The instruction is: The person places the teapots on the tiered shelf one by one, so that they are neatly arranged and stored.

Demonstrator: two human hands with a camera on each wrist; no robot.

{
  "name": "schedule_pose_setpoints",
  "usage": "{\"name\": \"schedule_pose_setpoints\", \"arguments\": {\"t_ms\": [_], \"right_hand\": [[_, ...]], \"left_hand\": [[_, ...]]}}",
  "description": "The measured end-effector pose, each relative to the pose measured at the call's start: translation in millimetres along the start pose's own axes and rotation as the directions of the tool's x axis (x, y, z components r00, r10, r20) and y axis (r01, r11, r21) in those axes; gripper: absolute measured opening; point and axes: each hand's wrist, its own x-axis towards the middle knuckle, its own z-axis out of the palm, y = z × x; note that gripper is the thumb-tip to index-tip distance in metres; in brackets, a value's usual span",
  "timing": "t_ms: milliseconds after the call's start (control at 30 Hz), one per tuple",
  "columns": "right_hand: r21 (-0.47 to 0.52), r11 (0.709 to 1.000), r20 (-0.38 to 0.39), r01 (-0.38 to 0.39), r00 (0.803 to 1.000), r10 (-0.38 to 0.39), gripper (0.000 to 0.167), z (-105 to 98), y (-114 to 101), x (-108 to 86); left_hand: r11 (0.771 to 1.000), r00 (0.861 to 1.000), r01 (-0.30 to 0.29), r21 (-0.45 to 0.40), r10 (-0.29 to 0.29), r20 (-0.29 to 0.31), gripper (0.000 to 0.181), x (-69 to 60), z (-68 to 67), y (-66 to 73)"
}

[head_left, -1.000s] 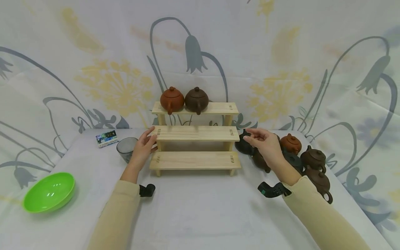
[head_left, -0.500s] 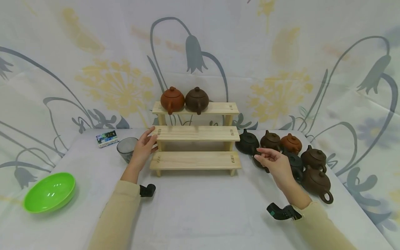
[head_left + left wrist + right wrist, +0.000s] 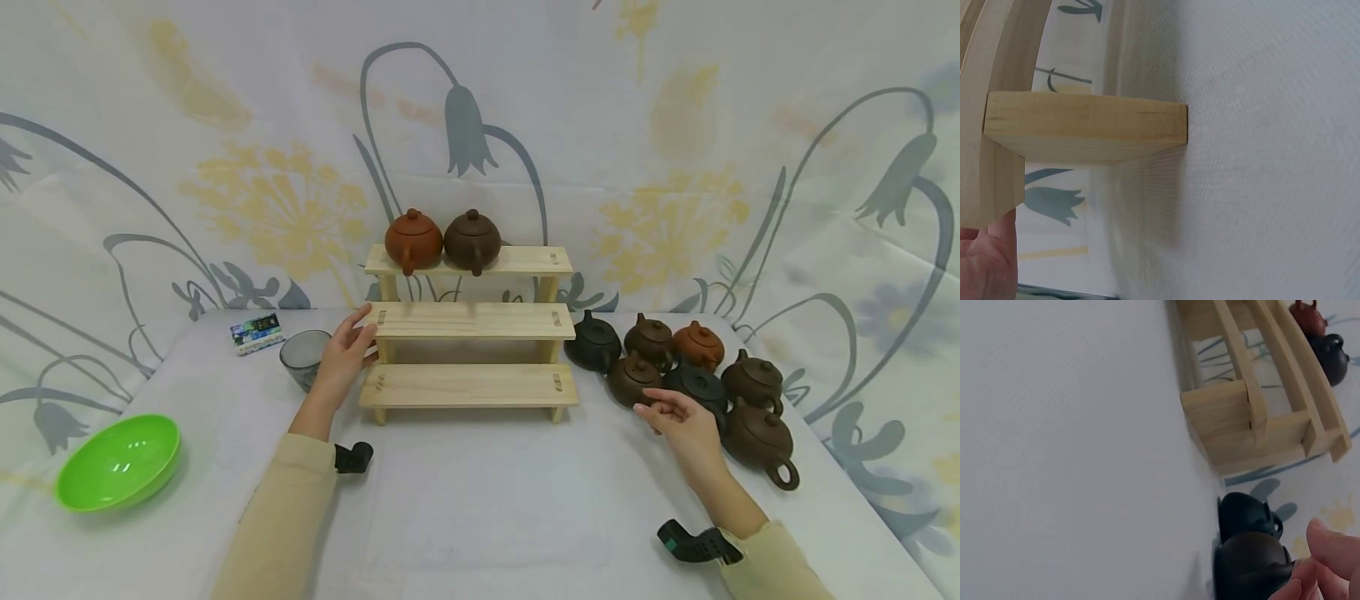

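A three-tier wooden shelf (image 3: 465,385) stands at the middle of the table. On its top tier sit a reddish-orange teapot (image 3: 414,242) and a dark brown teapot (image 3: 472,240), side by side. My left hand (image 3: 341,362) touches the left end of the middle tier; in the left wrist view, part of it shows below the board end. My right hand (image 3: 684,429) hovers at a brown teapot (image 3: 632,377), thumb and fingertips loosely bent. In the right wrist view its fingertips (image 3: 1319,534) are by that teapot's projecting part; contact is unclear.
Around the right hand stand a black teapot (image 3: 594,342), an orange teapot (image 3: 699,343), another black teapot (image 3: 693,385) and several brown ones. At the left are a grey glass (image 3: 303,354), a small patterned box (image 3: 257,333) and a green bowl (image 3: 120,462). Patterned cloth hangs behind.
My right hand has moved from beside the shelf's middle tier down and toward me, uncovering the black and brown teapots. The left hand and the shelf stay in place.
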Motion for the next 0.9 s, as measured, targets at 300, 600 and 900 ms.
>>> {"name": "schedule_pose_setpoints", "arguments": {"t_ms": [300, 600, 900], "right_hand": [[-0.059, 0.996, 0.123, -0.063, 0.990, 0.070, 0.053, -8, 15, 3.7], [0.024, 0.999, 0.272, -0.048, 0.962, 0.040, 0.037, -3, 20, 13.5], [0.227, 0.972, 0.244, -0.053, 0.970, -0.004, 0.026, -6, 18, 13.3]], "left_hand": [[1.000, 1.000, -0.008, 0.004, 0.008, 0.008, 0.056, -2.4, -1.6, 0.7], [1.000, 1.000, -0.010, 0.008, 0.010, 0.003, 0.056, -2.6, -2.3, 0.3], [1.000, 1.000, -0.021, -0.015, 0.021, 0.012, 0.056, -1.8, -1.0, -0.7]]}}
